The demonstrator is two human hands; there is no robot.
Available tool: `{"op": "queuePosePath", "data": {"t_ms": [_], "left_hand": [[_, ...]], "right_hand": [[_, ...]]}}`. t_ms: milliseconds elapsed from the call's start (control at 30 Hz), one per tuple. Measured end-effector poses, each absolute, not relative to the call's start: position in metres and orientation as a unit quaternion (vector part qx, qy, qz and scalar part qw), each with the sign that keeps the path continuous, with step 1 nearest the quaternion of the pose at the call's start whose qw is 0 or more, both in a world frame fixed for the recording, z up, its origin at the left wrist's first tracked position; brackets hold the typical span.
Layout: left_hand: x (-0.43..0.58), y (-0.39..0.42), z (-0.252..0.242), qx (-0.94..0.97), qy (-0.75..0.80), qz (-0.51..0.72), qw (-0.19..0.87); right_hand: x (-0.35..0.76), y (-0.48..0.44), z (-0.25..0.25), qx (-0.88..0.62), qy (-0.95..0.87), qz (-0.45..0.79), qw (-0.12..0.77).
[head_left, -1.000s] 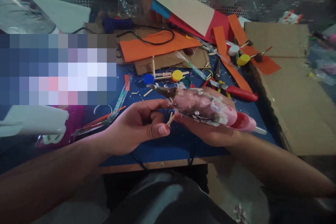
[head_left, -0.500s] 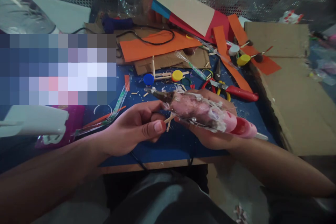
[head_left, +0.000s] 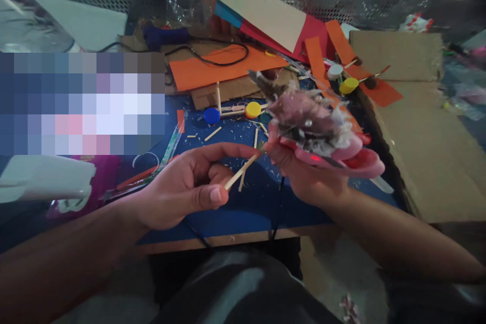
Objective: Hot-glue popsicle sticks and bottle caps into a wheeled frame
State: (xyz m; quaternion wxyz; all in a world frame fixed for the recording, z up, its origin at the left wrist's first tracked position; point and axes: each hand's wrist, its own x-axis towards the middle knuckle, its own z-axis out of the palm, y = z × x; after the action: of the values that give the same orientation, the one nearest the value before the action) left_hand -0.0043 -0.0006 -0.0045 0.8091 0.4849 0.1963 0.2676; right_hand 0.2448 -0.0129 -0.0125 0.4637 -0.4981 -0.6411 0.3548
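My right hand (head_left: 304, 177) grips a pink glue gun (head_left: 315, 129) crusted with dried glue, its dark nozzle tilted up and to the left over the blue mat (head_left: 235, 212). My left hand (head_left: 190, 187) pinches a thin wooden stick (head_left: 239, 173) between thumb and fingers. The stick's far end reaches close to the right hand, just below the gun. A black cord runs down from the gun over the table edge.
Behind the hands lie orange paper strips (head_left: 216, 67), cardboard (head_left: 417, 126), blue (head_left: 211, 115) and yellow (head_left: 252, 109) bottle caps on sticks, red-handled pliers, a blue glue gun (head_left: 163, 36) and loose stick bits. A metal mesh wall closes the back.
My right hand has lifted the pink glue gun and tipped its nozzle upward. The stick in my left hand now shows longer and stands clear of the gun.
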Motion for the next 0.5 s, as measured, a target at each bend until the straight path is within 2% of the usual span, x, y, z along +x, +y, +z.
{"op": "queuePosePath", "data": {"t_ms": [200, 300, 500], "left_hand": [[-0.004, -0.002, -0.002, 0.502, 0.224, 0.269, 0.791], [-0.002, -0.002, -0.001, 0.501, 0.226, 0.273, 0.790], [-0.001, -0.001, -0.001, 0.505, 0.213, 0.291, 0.784]], "right_hand": [[0.244, -0.008, -0.014, -0.502, -0.606, 0.353, 0.506], [0.242, -0.009, -0.007, -0.498, -0.630, 0.357, 0.477], [0.245, -0.008, 0.002, -0.495, -0.703, 0.261, 0.438]]}}
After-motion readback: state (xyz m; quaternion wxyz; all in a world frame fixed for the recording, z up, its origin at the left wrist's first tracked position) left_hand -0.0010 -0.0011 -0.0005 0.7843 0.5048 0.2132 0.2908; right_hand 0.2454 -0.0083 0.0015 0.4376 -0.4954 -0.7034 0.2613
